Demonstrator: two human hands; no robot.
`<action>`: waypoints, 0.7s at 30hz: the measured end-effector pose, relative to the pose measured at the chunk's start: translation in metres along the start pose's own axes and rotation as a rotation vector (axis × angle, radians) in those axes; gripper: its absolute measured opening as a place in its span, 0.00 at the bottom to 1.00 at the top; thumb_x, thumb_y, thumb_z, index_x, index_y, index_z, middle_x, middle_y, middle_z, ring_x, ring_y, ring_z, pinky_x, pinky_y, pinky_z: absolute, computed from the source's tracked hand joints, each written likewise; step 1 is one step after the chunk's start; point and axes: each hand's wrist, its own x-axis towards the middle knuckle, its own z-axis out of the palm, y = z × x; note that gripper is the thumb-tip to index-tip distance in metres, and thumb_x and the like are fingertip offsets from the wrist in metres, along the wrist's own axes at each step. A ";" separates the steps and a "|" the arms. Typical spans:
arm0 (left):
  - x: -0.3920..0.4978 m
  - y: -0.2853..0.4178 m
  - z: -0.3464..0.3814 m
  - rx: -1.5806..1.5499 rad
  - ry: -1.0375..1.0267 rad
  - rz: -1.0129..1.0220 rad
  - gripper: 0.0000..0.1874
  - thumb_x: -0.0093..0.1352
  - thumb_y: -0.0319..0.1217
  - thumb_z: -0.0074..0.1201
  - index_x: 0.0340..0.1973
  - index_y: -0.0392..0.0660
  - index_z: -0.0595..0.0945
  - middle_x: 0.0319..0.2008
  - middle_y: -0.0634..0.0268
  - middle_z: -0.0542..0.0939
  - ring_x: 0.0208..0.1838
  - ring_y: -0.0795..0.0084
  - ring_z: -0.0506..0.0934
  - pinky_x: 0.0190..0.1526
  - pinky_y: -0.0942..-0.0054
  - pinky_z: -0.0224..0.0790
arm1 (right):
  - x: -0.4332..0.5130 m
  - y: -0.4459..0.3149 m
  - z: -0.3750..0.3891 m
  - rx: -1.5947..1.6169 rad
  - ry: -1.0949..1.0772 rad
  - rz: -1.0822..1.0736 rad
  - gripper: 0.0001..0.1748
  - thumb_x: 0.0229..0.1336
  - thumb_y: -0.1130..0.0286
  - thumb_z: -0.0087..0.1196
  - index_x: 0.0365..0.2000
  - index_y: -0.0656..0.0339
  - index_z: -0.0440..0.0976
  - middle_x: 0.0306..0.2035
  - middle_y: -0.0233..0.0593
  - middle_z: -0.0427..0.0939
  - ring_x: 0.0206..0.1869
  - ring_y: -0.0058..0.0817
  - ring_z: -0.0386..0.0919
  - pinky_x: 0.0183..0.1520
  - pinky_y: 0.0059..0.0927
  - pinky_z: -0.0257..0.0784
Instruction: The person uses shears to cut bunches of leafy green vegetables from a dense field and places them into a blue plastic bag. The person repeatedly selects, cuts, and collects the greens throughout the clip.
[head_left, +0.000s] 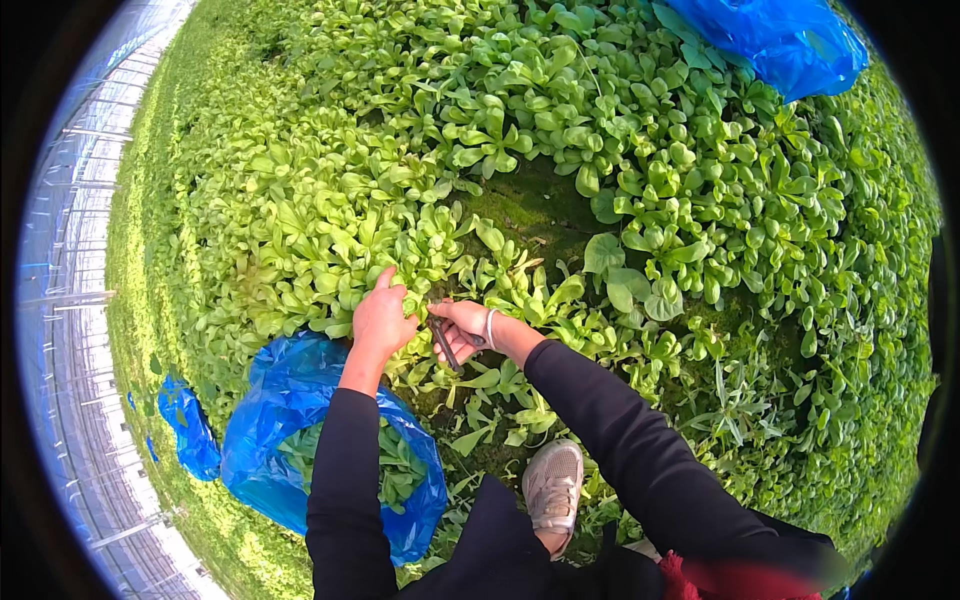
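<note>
My left hand (381, 319) is low among the leafy green plants (337, 255), with leaves between its thumb and curled fingers and its index finger stretched forward. Just to the right, my right hand (463, 324) holds a dark, narrow hand tool (444, 343). The tool's far end is hidden among the leaves, so its exact kind is unclear. A pale bracelet (490, 328) circles my right wrist. Beneath my left forearm stands an opened blue plastic bag (262, 442) with picked green leaves (401, 465) inside; my sleeve covers part of it.
Another blue plastic bag (795, 52) lies on the plants at upper right, and a smaller one (187, 427) is at far left. Mossy soil (525, 202) shows between the plants. My shoe (553, 484) rests behind my hands. A pale greenhouse wall (67, 300) curves along the left.
</note>
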 end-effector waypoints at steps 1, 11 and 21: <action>0.002 -0.006 0.005 0.010 0.007 -0.007 0.19 0.55 0.31 0.65 0.41 0.39 0.82 0.61 0.58 0.72 0.48 0.52 0.80 0.47 0.59 0.74 | 0.002 -0.004 0.005 -0.001 0.003 0.001 0.28 0.68 0.43 0.38 0.40 0.61 0.69 0.30 0.47 0.81 0.30 0.40 0.84 0.33 0.43 0.82; 0.006 -0.008 0.003 -0.012 0.016 -0.029 0.35 0.55 0.32 0.65 0.59 0.48 0.71 0.41 0.52 0.80 0.44 0.49 0.80 0.44 0.57 0.74 | -0.027 0.013 -0.020 0.129 -0.021 -0.039 0.26 0.68 0.44 0.41 0.44 0.59 0.67 0.35 0.53 0.79 0.36 0.46 0.84 0.38 0.51 0.82; 0.078 0.003 -0.005 0.203 -0.283 -0.010 0.40 0.54 0.27 0.60 0.65 0.55 0.68 0.40 0.53 0.83 0.43 0.53 0.82 0.43 0.58 0.76 | -0.002 -0.027 -0.025 0.398 -0.293 0.074 0.33 0.68 0.43 0.38 0.45 0.70 0.68 0.45 0.56 0.78 0.53 0.53 0.78 0.58 0.63 0.69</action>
